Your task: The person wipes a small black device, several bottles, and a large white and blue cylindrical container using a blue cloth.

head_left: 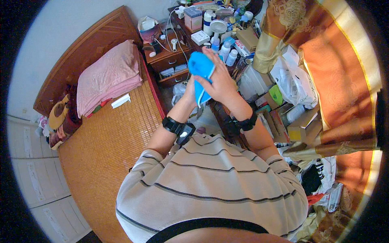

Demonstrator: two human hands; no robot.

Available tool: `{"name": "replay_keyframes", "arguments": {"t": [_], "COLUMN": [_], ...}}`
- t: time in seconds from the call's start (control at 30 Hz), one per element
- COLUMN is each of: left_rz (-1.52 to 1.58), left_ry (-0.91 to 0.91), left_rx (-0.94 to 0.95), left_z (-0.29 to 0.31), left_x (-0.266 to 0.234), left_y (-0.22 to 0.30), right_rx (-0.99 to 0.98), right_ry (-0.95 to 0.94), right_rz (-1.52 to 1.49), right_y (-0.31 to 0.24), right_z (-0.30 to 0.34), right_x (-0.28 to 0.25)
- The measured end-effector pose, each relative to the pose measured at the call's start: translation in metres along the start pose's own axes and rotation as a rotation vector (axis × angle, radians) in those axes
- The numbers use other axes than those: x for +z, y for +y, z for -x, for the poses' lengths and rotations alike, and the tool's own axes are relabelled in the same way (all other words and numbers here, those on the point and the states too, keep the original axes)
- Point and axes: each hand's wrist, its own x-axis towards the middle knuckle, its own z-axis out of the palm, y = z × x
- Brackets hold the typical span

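A bright blue cloth (201, 65) with a pale edge is pressed between my two hands in front of my chest. A darker patch shows near its upper end, and its lower tip hangs between my wrists. My right hand (222, 81) lies against the cloth's right side, fingers extended upward and pressed together. On the left side, my left hand (189, 90) grips it from below; most of its fingers are hidden behind the cloth. Each wrist wears a black strap, and the left one carries a small device (185, 132).
A bed with a woven mat (109, 141) and pink pillow (109, 77) lies left. Ahead, a nightstand (166, 58) adjoins a desk crowded with white bottles (231, 58), boxes and a small fan (218, 27). Plastic bags (293, 79), cartons and an orange curtain (340, 77) fill the right.
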Motion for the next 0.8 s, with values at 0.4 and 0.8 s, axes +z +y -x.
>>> {"name": "replay_keyframes", "arguments": {"t": [0.4,0.8], "left_rz": [-0.039,-0.186], "left_ry": [-0.218,0.045], "left_rx": [-0.215,-0.091], "left_z": [-0.022,0.003], "left_x": [-0.011,0.05], "left_y": [0.012,0.0], "right_rx": [-0.182,0.557], "right_ry": [-0.167,0.078], "right_rz": [0.037,-0.621], "right_y": [-0.025,0.022], "right_z": [0.03,0.026], "right_x": [0.003,-0.022]}}
